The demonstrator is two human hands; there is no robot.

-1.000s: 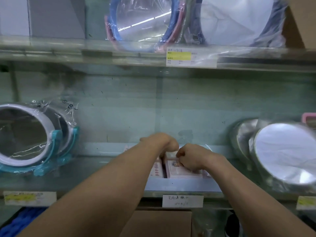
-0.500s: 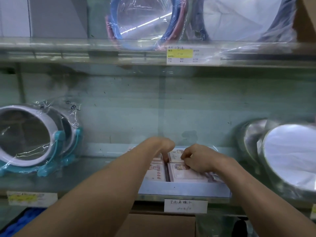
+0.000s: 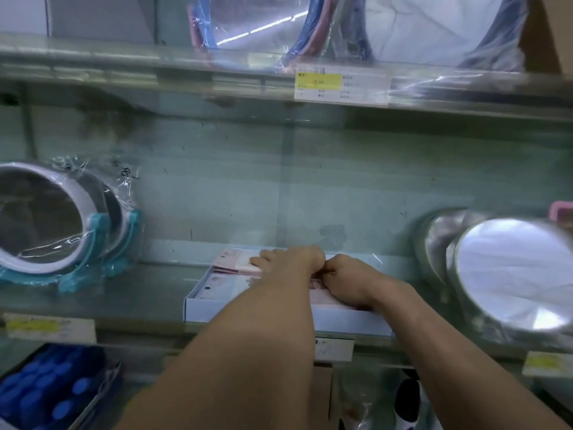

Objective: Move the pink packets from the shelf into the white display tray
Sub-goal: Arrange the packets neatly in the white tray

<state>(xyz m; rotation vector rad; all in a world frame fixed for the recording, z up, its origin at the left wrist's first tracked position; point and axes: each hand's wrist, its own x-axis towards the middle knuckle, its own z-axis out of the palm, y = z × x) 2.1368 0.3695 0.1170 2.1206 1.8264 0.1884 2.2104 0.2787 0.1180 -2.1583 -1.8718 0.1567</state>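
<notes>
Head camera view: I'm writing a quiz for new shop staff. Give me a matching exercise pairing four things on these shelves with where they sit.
Things:
1. teal-stand mirror
2. silver round mirror
3. pink packets
4. blue-rimmed mirror

Places:
A. on the upper shelf
B. right end of the middle shelf
C. mid-shelf, at the white display tray
D. left end of the middle shelf

Pairs: 1-D, 2-B, 3-C, 4-A.

Flat pink packets (image 3: 235, 263) lie stacked inside the low, open-topped white display tray (image 3: 217, 311).
</notes>
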